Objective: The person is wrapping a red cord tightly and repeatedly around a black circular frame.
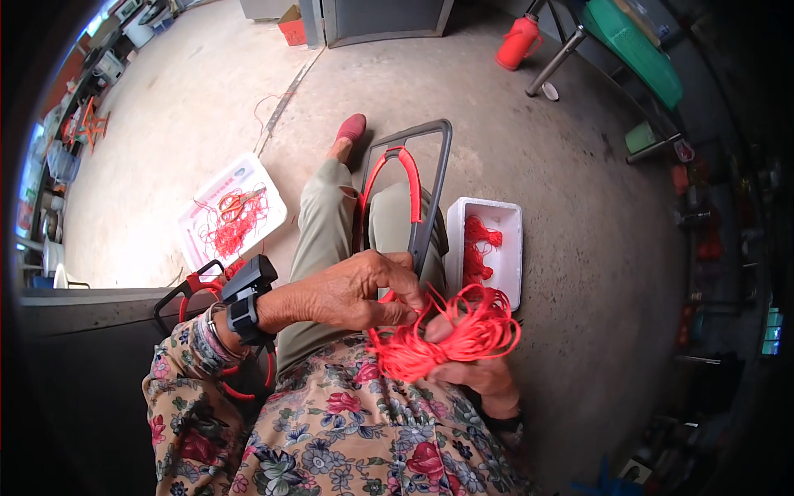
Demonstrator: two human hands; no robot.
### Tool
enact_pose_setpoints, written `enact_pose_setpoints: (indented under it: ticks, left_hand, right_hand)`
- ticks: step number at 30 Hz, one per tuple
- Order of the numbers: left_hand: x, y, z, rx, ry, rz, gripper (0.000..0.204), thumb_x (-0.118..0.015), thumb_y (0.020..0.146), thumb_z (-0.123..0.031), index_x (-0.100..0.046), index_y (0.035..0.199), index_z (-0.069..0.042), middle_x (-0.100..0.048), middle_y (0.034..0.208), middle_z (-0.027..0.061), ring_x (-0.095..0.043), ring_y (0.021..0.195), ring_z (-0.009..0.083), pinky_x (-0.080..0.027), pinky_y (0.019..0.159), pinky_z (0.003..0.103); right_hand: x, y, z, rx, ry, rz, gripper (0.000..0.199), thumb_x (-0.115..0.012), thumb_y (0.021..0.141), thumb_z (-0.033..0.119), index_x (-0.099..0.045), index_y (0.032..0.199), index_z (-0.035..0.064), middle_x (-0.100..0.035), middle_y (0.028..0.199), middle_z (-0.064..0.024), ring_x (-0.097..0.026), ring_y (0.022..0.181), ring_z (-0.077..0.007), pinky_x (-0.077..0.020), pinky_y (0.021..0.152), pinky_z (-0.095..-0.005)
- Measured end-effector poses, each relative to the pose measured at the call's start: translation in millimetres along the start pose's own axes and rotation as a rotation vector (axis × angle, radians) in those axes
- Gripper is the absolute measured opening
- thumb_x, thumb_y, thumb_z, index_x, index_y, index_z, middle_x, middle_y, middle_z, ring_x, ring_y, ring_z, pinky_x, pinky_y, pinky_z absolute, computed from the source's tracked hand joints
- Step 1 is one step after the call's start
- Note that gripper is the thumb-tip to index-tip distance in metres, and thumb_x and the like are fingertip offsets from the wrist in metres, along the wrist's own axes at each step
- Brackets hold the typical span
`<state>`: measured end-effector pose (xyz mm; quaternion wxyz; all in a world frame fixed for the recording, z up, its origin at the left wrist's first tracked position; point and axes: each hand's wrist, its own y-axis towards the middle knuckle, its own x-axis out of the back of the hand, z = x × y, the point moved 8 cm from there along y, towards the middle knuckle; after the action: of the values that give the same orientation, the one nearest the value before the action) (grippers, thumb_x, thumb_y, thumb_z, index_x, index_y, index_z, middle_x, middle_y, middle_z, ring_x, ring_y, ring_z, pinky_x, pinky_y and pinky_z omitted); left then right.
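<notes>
Over my lap, my right hand (478,377) is closed around a looped bundle of red cord (413,351), its thumb pressed among the loops. My left hand (372,289) reaches across from the left and pinches strands at the bundle's upper left side. Just beyond the hands, a dark grey metal frame (447,157) stands upright against my legs. Its inner arch (413,183) is covered in red. The left hand partly hides the frame's lower end, and the cord loops hide some right-hand fingers.
On the floor at left lies a white shallow tray (277,207) holding tangled red cord and scissors (240,201). To the right, a white foam box (510,248) contains red cord bundles. A red thermos (517,43) stands near a metal-legged table (556,66) at far right.
</notes>
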<state>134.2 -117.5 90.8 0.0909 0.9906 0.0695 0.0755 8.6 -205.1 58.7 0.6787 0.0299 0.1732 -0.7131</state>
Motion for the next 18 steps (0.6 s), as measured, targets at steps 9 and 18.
enact_pose_setpoints:
  ticks: [9,18]
  left_hand:
    - [-1,-9,39,0.349,-0.394,0.005,0.014,-0.064,0.083,-0.003,-0.05,0.081,-0.004,-0.05,0.074,-0.0053,-0.045,0.071,0.0029,-0.038,0.061,0.022]
    - [11,-22,34,0.194,-0.149,-0.221,0.017,-0.064,0.078,0.003,-0.05,0.079,-0.005,-0.05,0.079,-0.0007,-0.047,0.08,0.0105,-0.038,0.071,0.027]
  right_hand:
    - [-3,30,19,0.415,-0.509,-0.228,0.031,-0.075,0.077,0.001,-0.059,0.103,0.003,-0.057,0.102,-0.0079,-0.058,0.094,-0.0179,-0.0494,0.081,-0.0285]
    - [-5,5,55,0.487,-0.955,-0.157,0.038,-0.058,0.075,-0.013,-0.069,0.107,0.0051,-0.064,0.101,-0.0128,-0.065,0.08,-0.0187,-0.0535,0.068,-0.029]
